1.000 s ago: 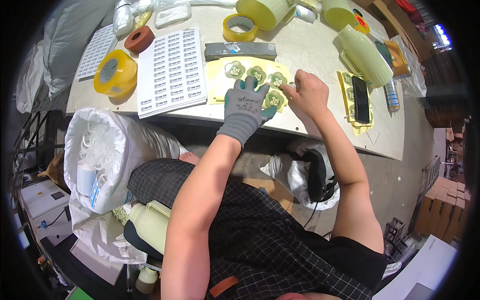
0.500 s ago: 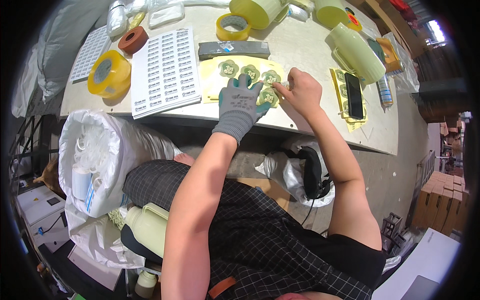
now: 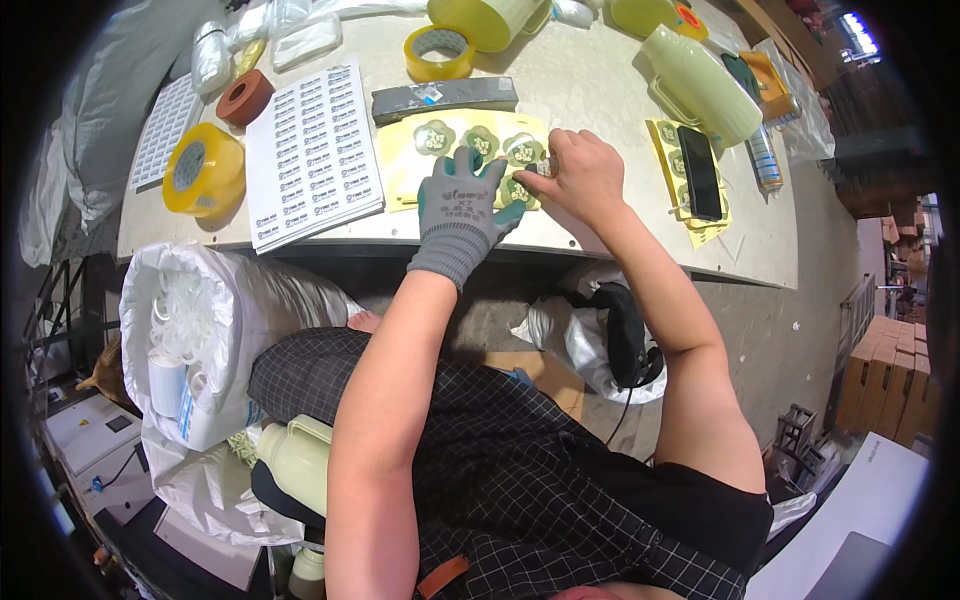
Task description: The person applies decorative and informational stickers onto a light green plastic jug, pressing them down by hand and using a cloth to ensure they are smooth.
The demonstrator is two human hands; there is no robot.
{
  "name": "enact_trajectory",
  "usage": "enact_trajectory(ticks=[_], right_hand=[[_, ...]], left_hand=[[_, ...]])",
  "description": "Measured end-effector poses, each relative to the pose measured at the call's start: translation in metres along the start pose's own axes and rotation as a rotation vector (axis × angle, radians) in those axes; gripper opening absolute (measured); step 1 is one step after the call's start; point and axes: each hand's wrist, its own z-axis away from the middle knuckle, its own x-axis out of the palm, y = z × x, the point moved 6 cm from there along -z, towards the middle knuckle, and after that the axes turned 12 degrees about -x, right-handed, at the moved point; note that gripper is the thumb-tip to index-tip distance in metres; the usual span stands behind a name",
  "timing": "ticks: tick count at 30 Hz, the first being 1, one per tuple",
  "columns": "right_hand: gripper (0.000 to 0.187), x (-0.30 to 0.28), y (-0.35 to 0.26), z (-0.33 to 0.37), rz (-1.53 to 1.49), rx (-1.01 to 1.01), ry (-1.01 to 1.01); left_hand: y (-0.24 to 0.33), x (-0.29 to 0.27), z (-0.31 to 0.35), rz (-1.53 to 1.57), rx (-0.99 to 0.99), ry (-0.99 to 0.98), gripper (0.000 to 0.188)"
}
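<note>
- the left hand (image 3: 462,205), in a grey knit glove, lies flat and spread on a yellow sticker sheet (image 3: 415,165) at the near edge of the table (image 3: 600,70); it grips nothing, only presses the sheet down.
- the right hand (image 3: 583,178), bare, is curled with the fingertips pinched together at the sheet's right end, beside a round green sticker (image 3: 524,150); whether it has a sticker edge between thumb and finger i cannot tell, the knuckles hide it.
- the sheet carries a row of these green stickers, some part-covered by the gloved fingers, and lies between a white label sheet (image 3: 310,150) on the left and a second yellow sheet with a black phone (image 3: 699,172) on the right.
- just beyond it lies a dark flat bar (image 3: 445,97), and farther back a yellow tape roll (image 3: 440,53).
- risk, as i judge it: if the gloved palm eases off, a pull from the pinching fingers could drag the whole sheet toward the table edge rather than lifting one sticker.
- a peel begun at a bad angle could crease or tear the sticker, or let it fold back and stick to itself.
- the glove covers neighbouring stickers, so a lifted one could catch on its fingers.
</note>
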Motion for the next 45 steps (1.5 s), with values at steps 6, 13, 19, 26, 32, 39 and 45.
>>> enact_trajectory(ticks=[6, 13, 19, 26, 32, 39, 45], right_hand=[[0.05, -0.006, -0.005, -0.006, 0.01, -0.04, -0.005], [0.05, -0.017, -0.01, -0.006, 0.022, -0.074, 0.021], [0.056, -0.082, -0.039, -0.009, -0.279, -0.023, 0.162], [0.06, -0.083, -0.083, -0.047, -0.489, 0.121, -0.143], [0.056, -0.042, -0.198, -0.07, -0.932, -0.005, -0.38], [0.06, -0.042, -0.379, -0.063, -0.998, -0.491, -0.659], [0.067, -0.042, -0.475, -0.046, -0.906, -0.82, -0.806]], left_hand=[[-0.002, -0.004, 0.002, 0.021, 0.017, 0.053, 0.072], [0.0, -0.004, 0.001, 0.037, 0.034, 0.033, 0.076], [-0.005, -0.002, -0.001, 0.011, 0.083, 0.01, 0.082], [-0.01, -0.03, 0.073, 0.114, 0.355, -0.006, 0.062], [-0.028, -0.064, 0.243, 0.103, 0.22, -0.161, 0.07], [-0.117, -0.1, 0.423, 0.254, -0.527, 0.548, 0.074], [-0.14, -0.057, 0.488, 0.275, -0.833, 0.625, 0.12]])
